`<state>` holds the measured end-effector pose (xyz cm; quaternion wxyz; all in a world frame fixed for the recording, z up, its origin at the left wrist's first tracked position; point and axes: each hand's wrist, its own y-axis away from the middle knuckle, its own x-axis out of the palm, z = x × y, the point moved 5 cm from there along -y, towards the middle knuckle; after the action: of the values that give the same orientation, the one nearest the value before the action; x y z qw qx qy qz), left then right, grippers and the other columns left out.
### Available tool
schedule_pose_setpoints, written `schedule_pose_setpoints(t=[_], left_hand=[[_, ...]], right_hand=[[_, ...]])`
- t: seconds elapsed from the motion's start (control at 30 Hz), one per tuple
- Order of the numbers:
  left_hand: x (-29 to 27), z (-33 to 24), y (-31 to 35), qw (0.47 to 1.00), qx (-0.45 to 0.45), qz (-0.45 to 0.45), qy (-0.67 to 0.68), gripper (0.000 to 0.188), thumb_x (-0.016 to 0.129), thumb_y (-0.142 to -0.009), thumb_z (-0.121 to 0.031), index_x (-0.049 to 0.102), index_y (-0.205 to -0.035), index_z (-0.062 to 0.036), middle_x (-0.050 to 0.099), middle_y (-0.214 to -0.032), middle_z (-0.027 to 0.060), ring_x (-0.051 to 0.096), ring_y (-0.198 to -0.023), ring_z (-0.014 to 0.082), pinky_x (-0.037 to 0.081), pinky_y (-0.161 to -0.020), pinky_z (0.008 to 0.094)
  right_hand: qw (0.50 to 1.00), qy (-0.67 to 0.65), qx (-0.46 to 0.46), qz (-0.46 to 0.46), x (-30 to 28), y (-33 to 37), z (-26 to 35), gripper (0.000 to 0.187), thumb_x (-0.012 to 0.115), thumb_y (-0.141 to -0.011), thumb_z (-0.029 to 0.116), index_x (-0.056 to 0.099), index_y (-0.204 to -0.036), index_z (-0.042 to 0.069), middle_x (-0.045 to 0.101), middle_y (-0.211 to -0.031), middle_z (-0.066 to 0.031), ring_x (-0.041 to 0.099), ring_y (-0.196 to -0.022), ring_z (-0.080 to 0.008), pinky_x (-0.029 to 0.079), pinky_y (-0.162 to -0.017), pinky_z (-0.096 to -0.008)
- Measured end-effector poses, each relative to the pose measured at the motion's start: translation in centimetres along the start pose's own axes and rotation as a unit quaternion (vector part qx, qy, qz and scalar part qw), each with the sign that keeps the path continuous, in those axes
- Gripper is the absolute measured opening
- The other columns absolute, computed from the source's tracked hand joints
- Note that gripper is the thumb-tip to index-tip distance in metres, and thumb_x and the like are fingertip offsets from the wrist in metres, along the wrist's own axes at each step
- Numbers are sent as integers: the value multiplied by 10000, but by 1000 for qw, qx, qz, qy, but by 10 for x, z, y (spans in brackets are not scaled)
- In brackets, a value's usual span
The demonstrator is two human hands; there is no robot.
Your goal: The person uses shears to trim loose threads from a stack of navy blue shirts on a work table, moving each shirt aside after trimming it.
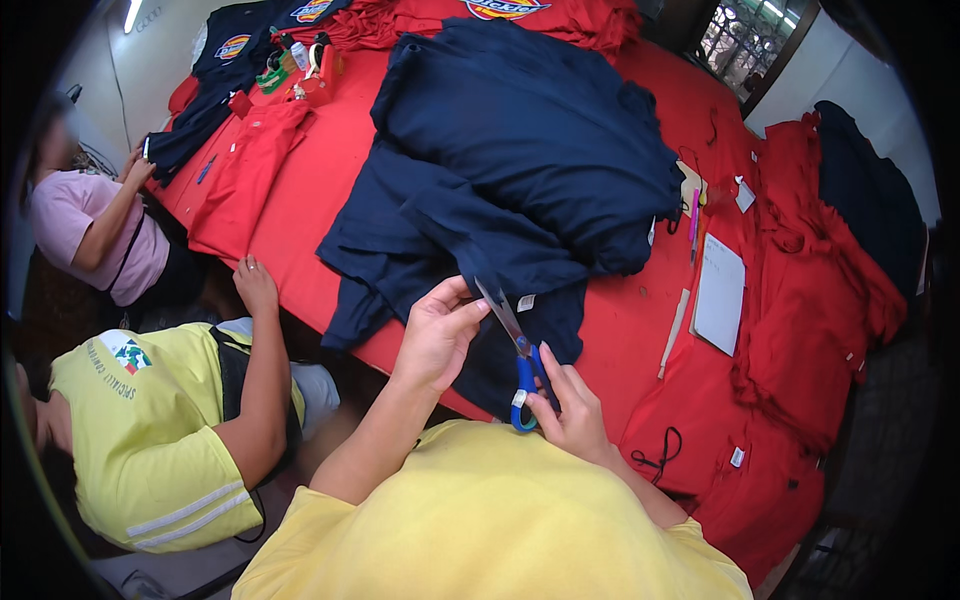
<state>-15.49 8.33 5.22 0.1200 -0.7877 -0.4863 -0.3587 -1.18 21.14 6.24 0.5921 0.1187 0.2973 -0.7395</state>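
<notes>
My right hand [572,412] is closed round the blue handles of a pair of scissors [512,325], whose metal blades point up and away from me. Close to the blade tips, the thumb and fingers of my left hand [443,335] are pinched together at the edge of a navy shirt [440,225]. Whether a thread is between them is too small to make out. More navy garments [520,110] are heaped beyond, and a small white label [526,302] shows on the dark cloth beside the blades.
A red-covered table [330,250] carries it all. Red garments [800,300] pile up at right, near a white notepad [720,290] and pink pen [693,215]. A person in yellow [170,420] sits at left; another in pink [90,230] handles dark cloth. Tape dispenser [318,75] stands far left.
</notes>
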Motion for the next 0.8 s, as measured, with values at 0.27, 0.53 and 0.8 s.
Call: schedule_pose_setpoints(t=[0.27,0.53,0.8], left_hand=[[7,2,2,999,-15,-6,-31,281,593,-848,69,587,-1125,21,639,-1080,97,606,-1012,159,463,-931,279],[6,3,3,1000,-13,-8,-24,319,595,-847,67,572,-1163,21,632,-1089,87,602,-1010,153,476,-903,276],[10,-3,9,994,-30,56,-91,541,610,-811,90,483,-1329,-4,594,-1122,61,579,-1007,129,465,-906,264]], right_hand=[[994,-85,63,36,1,2,-6,520,583,-886,28,413,-1374,-34,557,-859,-131,615,-664,-190,495,-609,-296],[985,-130,100,45,9,7,-20,520,571,-901,40,404,-1391,-16,558,-903,-116,574,-748,-163,471,-681,-258],[936,-317,147,30,14,-4,-19,523,569,-904,29,406,-1400,-9,570,-940,-68,566,-831,-90,472,-736,-214]])
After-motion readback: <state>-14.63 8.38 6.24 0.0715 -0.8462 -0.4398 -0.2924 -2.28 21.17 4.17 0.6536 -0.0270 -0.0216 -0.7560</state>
